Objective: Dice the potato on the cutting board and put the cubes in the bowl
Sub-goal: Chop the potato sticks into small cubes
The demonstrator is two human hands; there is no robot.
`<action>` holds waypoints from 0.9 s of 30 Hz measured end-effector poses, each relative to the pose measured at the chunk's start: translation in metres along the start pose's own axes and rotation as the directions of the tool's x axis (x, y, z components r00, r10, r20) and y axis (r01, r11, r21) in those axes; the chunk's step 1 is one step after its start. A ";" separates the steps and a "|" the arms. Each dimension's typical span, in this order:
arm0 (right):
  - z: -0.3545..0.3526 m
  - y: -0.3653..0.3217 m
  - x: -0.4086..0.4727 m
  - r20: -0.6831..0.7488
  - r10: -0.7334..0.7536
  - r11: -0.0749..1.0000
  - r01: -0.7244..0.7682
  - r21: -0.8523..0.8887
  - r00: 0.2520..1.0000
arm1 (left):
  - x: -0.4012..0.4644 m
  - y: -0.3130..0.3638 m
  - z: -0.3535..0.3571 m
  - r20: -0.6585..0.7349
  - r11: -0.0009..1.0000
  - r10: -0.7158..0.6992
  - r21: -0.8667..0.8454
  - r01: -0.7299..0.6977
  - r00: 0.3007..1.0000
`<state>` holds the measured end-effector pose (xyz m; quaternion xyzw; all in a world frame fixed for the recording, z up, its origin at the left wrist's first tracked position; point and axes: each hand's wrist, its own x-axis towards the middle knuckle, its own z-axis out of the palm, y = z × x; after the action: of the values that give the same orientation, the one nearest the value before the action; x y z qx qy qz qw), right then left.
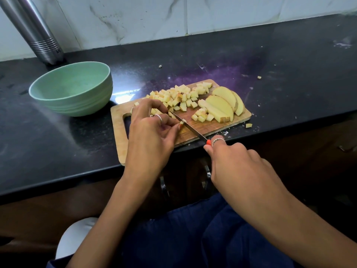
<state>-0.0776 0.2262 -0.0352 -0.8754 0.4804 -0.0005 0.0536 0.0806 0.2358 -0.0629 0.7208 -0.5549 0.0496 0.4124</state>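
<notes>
Right hand [229, 157] grips the knife [188, 127], its blade pointing away and leftward across the board [146, 140]. Left hand [152, 132] fingers pinch a cube [182, 121] beside the blade.

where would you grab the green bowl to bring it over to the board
Judging from its pose, take the green bowl by its rim on the side nearest the cutting board, thumb inside and fingers outside. It stands upright, looks empty and has no handle. The steel bottle crowds the far side.
</notes>
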 end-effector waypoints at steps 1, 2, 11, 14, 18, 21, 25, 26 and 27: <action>-0.001 0.000 0.000 -0.001 -0.019 0.999 0.019 -0.030 1.000 | 0.000 0.000 0.000 0.000 1.000 0.001 -0.002 -0.001 1.000; -0.002 0.000 0.001 -0.002 -0.036 0.998 0.036 -0.046 0.999 | 0.001 0.000 0.000 -0.001 1.000 0.002 -0.005 -0.002 1.000; 0.002 0.010 0.009 -0.140 -0.122 0.982 0.100 -0.158 0.983 | 0.002 0.005 -0.001 -0.003 1.000 0.018 0.021 -0.018 1.000; 0.005 0.014 0.005 -0.157 -0.114 0.987 0.094 -0.131 0.981 | 0.003 0.003 0.001 0.003 0.996 0.023 0.081 -0.023 1.000; -0.009 0.030 0.007 0.006 0.000 0.998 0.000 0.068 1.000 | 0.010 0.002 0.004 -0.005 0.986 0.046 0.162 -0.045 0.999; -0.019 0.044 0.013 0.158 0.050 0.978 -0.080 0.190 0.986 | 0.019 0.000 0.003 0.009 0.981 0.026 0.190 -0.027 1.000; -0.027 0.064 0.008 0.211 0.044 0.969 -0.093 0.231 0.977 | 0.025 0.004 0.005 0.017 0.977 0.060 0.202 -0.062 0.998; -0.026 0.067 0.005 0.192 0.042 0.969 -0.087 0.230 0.980 | 0.028 0.007 0.006 0.011 0.974 0.086 0.209 -0.087 0.996; -0.025 0.068 0.002 0.168 0.044 0.970 -0.082 0.227 0.985 | 0.031 0.011 0.006 0.018 0.970 0.113 0.212 -0.114 0.993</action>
<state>-0.1349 0.1863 -0.0173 -0.8446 0.4986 0.0157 0.1946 0.0811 0.2083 -0.0445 0.7279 -0.5880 0.1304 0.3278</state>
